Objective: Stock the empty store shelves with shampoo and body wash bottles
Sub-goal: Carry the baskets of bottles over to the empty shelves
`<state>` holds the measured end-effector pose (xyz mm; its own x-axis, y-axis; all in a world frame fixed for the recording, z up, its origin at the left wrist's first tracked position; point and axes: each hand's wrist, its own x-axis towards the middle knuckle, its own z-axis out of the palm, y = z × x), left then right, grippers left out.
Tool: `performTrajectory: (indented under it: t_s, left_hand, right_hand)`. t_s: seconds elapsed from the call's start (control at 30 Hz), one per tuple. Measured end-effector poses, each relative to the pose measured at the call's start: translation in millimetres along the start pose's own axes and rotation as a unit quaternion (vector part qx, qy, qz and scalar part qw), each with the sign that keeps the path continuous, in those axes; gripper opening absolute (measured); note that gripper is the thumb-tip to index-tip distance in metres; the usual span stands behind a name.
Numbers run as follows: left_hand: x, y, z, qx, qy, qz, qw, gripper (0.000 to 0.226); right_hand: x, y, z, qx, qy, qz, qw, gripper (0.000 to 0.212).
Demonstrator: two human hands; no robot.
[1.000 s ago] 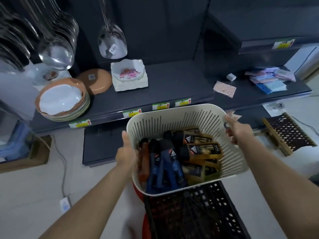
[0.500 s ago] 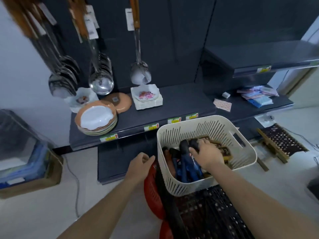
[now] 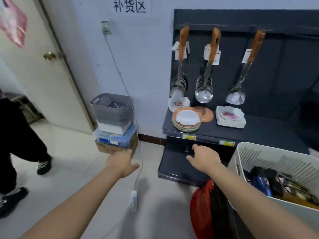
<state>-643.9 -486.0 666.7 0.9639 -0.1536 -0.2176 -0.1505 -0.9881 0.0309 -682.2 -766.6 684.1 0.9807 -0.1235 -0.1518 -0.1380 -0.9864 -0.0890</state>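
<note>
right hand (image 3: 205,158) now out of the one white basket (image 3: 284,163), like left hand (image 3: 123,163) released, empty

A cream door (image 3: 51,80) with a brass knob (image 3: 49,56) fills the upper left. Left of centre a grey basket (image 3: 112,111) tops stacked boxes (image 3: 115,141). Ladles (image 3: 204,94) hang at upper right above stacked plates (image 3: 187,122). A power strip (image 3: 134,199) lies on the floor (image 3: 77,169), lower centre
</note>
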Motion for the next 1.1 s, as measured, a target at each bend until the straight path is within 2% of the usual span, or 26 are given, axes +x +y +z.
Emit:
performTrajectory:
  t_s: [0.23, 0.37, 0.47, 0.63, 0.83, 0.97, 1.1]
  left_hand:
    - [64.7, -145.9, -43.6, 0.012, 0.086, -0.063, 0.994, 0.058]
    - [130.9, -225.9, -69.5, 0.071, 0.136, -0.057, 0.987, 0.063]
    - [171.5, -271.2, -85.1, 0.080, 0.128, -0.051, 0.987, 0.068]
    - [237.1, -325.2, -118.4, 0.120, 0.153, -0.010, 0.981, 0.065]
    - [324.3, -364.1, -132.4, 0.117, 0.169, -0.006, 0.979, 0.060]
    - [406.3, -384.0, -123.9, 0.100, 0.170, -0.014, 0.980, 0.060]
    - [510.5, -400.3, -111.9, 0.075, 0.138, 0.000, 0.988, 0.062]
  right_hand:
    - [100.9, -156.7, -25.5, -0.025, 0.014, -0.077, 0.997, 0.044]
    - [175.5, -236.9, -32.5, 0.005, 0.018, -0.035, 0.999, 0.037]
    - [222.1, -279.3, -34.2, 0.021, -0.008, 0.012, 1.000, 0.032]
    - [287.2, -327.5, -47.6, 0.027, -0.021, 0.038, 0.999, 0.036]
    - [382.2, -364.7, -47.2, 0.068, -0.048, 0.076, 0.994, 0.041]
    - [471.5, -385.9, -25.7, 0.117, -0.072, 0.093, 0.986, 0.035]
    - [579.1, -399.2, 0.6, 0.164, -0.103, 0.124, 0.973, 0.036]
